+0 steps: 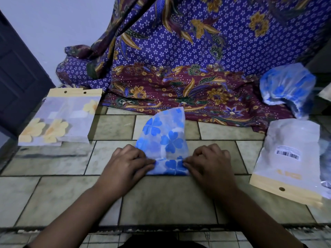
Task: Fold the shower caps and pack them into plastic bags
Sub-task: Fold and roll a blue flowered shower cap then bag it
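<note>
Shower cap (168, 138) runs lengthwise toward twelve o'clock; left hand (129, 163) at nine and right hand (209, 163) at three pinch its near fold.

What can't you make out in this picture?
Head view:
- Barcode label on the plastic bag: print too small.
- Blue bundle, far right: cap count obscured by its wrapping.
- Folded ends of the shower cap: covered by the left hand and right hand.
- Clear plastic at right edge: cut off.
</note>
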